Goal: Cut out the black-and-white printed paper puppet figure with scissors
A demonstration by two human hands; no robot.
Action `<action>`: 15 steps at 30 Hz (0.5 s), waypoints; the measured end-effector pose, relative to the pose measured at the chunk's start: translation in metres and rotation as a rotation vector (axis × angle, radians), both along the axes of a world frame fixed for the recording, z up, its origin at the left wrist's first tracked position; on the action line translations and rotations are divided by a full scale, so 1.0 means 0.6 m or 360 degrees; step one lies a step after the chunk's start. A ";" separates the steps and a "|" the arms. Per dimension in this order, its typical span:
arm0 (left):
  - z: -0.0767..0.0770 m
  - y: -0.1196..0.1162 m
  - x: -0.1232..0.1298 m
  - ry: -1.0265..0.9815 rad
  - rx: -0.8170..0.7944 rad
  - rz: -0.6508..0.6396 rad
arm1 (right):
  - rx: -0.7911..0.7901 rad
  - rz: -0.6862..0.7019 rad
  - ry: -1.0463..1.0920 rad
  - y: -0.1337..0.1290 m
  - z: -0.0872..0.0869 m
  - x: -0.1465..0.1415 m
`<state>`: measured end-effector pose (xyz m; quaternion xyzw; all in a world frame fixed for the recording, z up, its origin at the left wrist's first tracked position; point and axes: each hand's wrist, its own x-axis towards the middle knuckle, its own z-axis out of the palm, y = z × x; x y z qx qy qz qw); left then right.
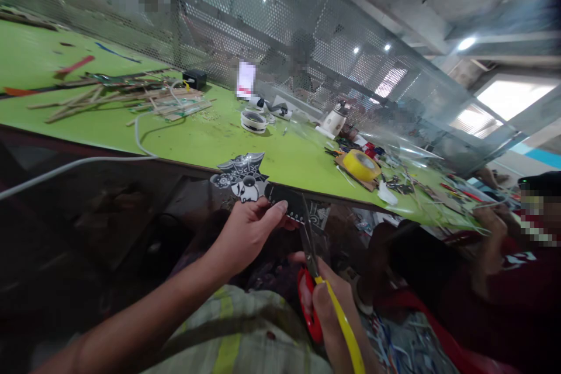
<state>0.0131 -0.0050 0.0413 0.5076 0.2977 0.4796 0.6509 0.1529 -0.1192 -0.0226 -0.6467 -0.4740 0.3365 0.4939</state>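
Pinched between the thumb and fingers of my left hand (252, 228) is a black-and-white paper cutout (245, 178), with a panda-like face under an ornate hat and a black part stretching right. My right hand (335, 304) is closed on scissors (312, 263) with one red and one yellow handle. Their blades point up and meet the right end of the black part; how far apart the blades are is hard to tell. Both hands are in front of the table's near edge, above my lap.
On the green table (197, 146) lie thin wooden sticks (96, 99), a white tape roll (253, 121), a yellow tape roll (362, 165) and a white figurine (335, 120). A white cable (79, 162) crosses the left edge. Another person (517, 280) sits at the right. Behind stands a perforated screen.
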 end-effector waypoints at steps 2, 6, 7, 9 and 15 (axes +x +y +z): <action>-0.002 0.002 0.000 0.0013 -0.0002 -0.0011 | -0.0012 -0.0018 0.0002 0.000 0.001 -0.001; -0.002 0.005 -0.001 0.0045 0.0040 -0.0021 | -0.0004 -0.0056 -0.0019 0.000 0.001 -0.004; -0.003 0.005 -0.001 0.0047 0.0051 -0.0023 | -0.0014 -0.0058 -0.0019 0.000 0.000 -0.005; -0.003 0.006 -0.001 0.0048 0.0058 -0.0019 | -0.0027 -0.0056 0.0001 0.000 -0.002 -0.005; -0.007 0.006 -0.001 0.0025 0.0056 -0.0030 | 0.0037 -0.0015 -0.0017 -0.001 -0.011 -0.003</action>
